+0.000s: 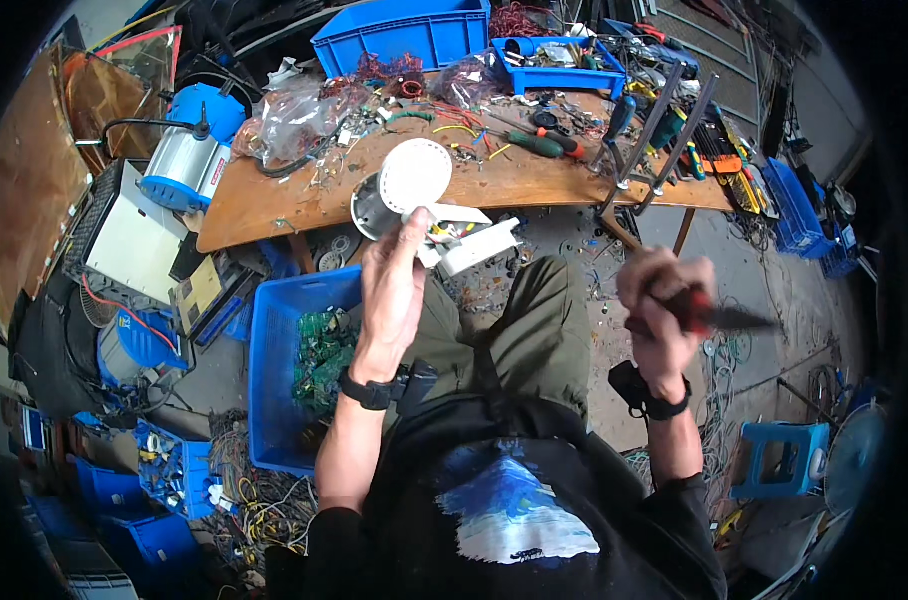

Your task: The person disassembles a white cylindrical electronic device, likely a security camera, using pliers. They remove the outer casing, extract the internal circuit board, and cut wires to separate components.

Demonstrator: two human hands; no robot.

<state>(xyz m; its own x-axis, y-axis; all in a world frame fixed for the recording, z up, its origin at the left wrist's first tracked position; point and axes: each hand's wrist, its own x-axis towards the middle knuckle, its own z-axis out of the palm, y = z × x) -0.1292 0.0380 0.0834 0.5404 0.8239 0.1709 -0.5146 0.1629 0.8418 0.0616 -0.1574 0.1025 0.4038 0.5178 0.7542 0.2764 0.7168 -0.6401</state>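
White lamp housing (414,195) gripped in my left hand (392,285); right hand (664,300) clenched around red-handled tool (709,315).

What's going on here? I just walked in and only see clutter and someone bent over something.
A seated person holds a white round lamp fixture up in the left hand, with white parts and small wires hanging from it. The right hand is closed around a red-handled tool, held off to the side, apart from the fixture. Ahead is a wooden workbench strewn with screwdrivers and wires; a blue crate of green circuit boards sits by the left knee.
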